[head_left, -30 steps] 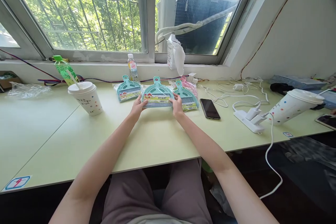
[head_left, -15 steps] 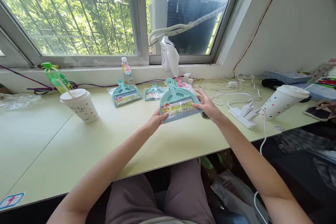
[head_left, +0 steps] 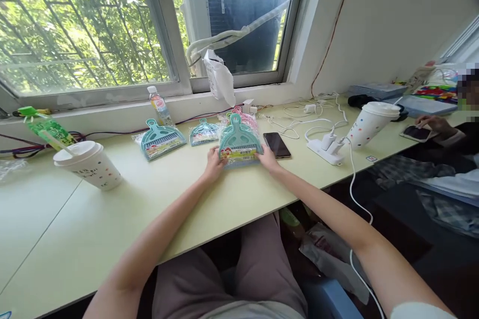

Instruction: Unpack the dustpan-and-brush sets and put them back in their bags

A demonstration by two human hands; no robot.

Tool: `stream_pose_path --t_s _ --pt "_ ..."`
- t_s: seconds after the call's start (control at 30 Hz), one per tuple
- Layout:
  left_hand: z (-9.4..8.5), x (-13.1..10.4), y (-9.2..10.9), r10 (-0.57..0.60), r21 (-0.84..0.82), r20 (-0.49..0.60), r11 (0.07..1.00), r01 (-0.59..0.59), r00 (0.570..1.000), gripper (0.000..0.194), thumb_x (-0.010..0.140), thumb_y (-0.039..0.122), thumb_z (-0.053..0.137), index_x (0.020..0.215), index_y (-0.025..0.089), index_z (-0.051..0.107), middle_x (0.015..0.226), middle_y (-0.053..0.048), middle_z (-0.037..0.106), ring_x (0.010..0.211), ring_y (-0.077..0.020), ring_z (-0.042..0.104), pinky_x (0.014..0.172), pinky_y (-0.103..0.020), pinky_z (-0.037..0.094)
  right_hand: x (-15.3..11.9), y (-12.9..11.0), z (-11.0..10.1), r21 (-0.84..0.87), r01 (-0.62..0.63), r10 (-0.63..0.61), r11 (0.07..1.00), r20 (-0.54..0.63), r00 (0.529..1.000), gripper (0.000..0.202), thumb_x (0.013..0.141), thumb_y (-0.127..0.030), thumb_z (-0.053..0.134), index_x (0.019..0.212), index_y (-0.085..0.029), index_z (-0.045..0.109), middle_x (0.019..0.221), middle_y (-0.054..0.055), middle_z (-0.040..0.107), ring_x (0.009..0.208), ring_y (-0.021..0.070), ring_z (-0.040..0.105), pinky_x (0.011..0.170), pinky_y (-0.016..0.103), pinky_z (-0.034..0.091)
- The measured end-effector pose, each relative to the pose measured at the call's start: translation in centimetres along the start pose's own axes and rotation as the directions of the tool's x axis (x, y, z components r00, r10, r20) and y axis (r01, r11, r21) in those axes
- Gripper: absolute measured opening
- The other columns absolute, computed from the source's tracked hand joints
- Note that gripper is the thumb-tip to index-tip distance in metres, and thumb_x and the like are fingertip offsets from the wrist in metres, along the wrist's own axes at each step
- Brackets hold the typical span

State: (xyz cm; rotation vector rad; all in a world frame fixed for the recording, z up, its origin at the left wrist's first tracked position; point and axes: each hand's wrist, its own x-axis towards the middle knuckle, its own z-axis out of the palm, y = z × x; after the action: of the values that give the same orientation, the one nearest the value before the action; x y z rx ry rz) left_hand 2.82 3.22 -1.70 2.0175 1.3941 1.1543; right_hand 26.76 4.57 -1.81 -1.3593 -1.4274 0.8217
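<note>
At left, a white lidded cup (head_left: 90, 167) with colored dots and dark lettering, too small to read. Next, two turquoise packaged dustpan sets (head_left: 160, 140). At center, left hand (head_left: 214, 164), fingers closed on the left edge of a turquoise dustpan-and-brush packet (head_left: 240, 148) with a yellow-green label, its dark characters unclear; right hand (head_left: 268, 158), fingers closed on the right edge. Just beside, a black phone (head_left: 277, 145); farther right, a white power strip (head_left: 325, 151).

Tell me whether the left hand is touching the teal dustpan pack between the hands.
Touching: the head view shows the left hand gripping the dustpan pack at its left edge.
</note>
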Motion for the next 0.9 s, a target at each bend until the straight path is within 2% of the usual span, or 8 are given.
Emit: stream_pose_path --t_s 0.07,0.17,0.37,0.5,0.6,0.67,0.77,0.9 --pt "0.3 1.0 -0.6 -0.007 0.097 -0.08 0.995 0.015 0.997 0.04 0.081 0.022 0.057 0.121 0.018 0.053 0.139 -0.016 0.041 0.137 -0.0324 0.031 0.114 -0.051 0.027 1.3 0.5 1.2 -0.109 0.09 -0.105 0.99 -0.141 0.984 0.04 0.075 -0.016 0.063 0.115 -0.015 0.063 0.126 0.015 0.061 0.124 0.029 0.053 0.111 0.048 0.037" --pt "1.5 2.5 -1.1 -0.067 0.062 -0.052 0.996 0.07 0.996 0.038 0.084 0.021 0.054 0.122 0.016 0.051 0.13 -0.017 0.049 0.13 -0.0318 0.041 0.109 -0.049 0.035 2.7 1.2 2.1 -0.171 0.121 -0.162 0.978 -0.249 0.955 0.046 0.077 -0.013 0.058 0.123 -0.015 0.058 0.132 0.017 0.053 0.128 0.0284 0.05 0.114 0.047 0.034" --pt "4.9 4.5 -0.7 -0.094 -0.006 -0.225 0.995 0.095 0.97 0.073 0.081 0.016 0.062 0.145 0.017 0.028 0.148 -0.02 0.036 0.137 -0.0316 0.037 0.114 -0.046 0.032 4.4 0.9 2.5 -0.306 0.173 -0.26 0.936 -0.271 0.927 0.06 0.077 0.0 0.041 0.136 -0.013 0.045 0.146 0.019 0.032 0.139 0.0252 0.037 0.114 0.044 0.034" --pt "6.5 5.0 0.7 -0.159 0.041 -0.269 0.983 0.177 0.95 0.077 0.082 0.017 0.062 0.148 0.01 0.022 0.144 -0.025 0.04 0.139 -0.0334 0.035 0.114 -0.046 0.031 3.6 -1.8 3.0 -0.363 0.278 -0.389 0.889 -0.28 0.878 0.061 0.08 -0.001 0.038 0.139 -0.016 0.042 0.151 0.017 0.03 0.146 0.0251 0.021 0.118 0.048 0.026" --pt "7.0 5.1 1.3 -0.176 0.064 -0.259 0.978 0.199 0.95 0.075 0.084 0.019 0.06 0.148 0.009 0.022 0.143 -0.026 0.041 0.14 -0.0347 0.034 0.113 -0.048 0.032 -0.7 -6.0 3.1 -0.205 0.434 -0.474 0.877 -0.225 0.851 0.049 0.085 -0.009 0.042 0.131 -0.022 0.048 0.14 0.012 0.046 0.14 0.0238 0.034 0.116 0.049 0.031" --pt "7.2 5.0 1.4 -0.172 0.068 -0.242 0.979 0.194 0.955 0.071 0.086 0.021 0.057 0.148 0.012 0.024 0.145 -0.025 0.04 0.142 -0.0344 0.032 0.114 -0.048 0.03 -5.8 -9.4 2.4 0.08 0.505 -0.495 0.859 -0.12 0.861 0.033 0.089 -0.019 0.046 0.12 -0.027 0.053 0.124 0.009 0.059 0.125 0.0225 0.051 0.106 0.045 0.043" --pt "7.1 4.9 1.4 -0.174 0.078 -0.23 0.977 0.197 0.957 0.069 0.087 0.022 0.055 0.148 0.01 0.024 0.149 -0.025 0.037 0.144 -0.0329 0.027 0.117 -0.044 0.026 -15.1 -14.0 -0.8 0.532 0.284 -0.48 0.797 0.273 0.834 0.021 0.091 -0.033 0.056 0.112 -0.031 0.052 0.111 0.006 0.065 0.105 0.0201 0.062 0.087 0.038 0.054" --pt "6.7 4.3 2.1 -0.206 0.095 -0.211 0.969 0.229 0.956 0.074 0.089 0.031 0.054 0.151 0.011 0.018 0.151 -0.024 0.035 0.145 -0.0318 0.027 0.118 -0.045 0.024 -23.3 -16.0 -5.9 0.608 -0.071 -0.442 0.791 0.647 0.622 0.025 0.084 -0.052 0.058 0.106 -0.041 0.055 0.089 0.005 0.066 0.086 0.0217 0.067 0.069 0.038 0.056"
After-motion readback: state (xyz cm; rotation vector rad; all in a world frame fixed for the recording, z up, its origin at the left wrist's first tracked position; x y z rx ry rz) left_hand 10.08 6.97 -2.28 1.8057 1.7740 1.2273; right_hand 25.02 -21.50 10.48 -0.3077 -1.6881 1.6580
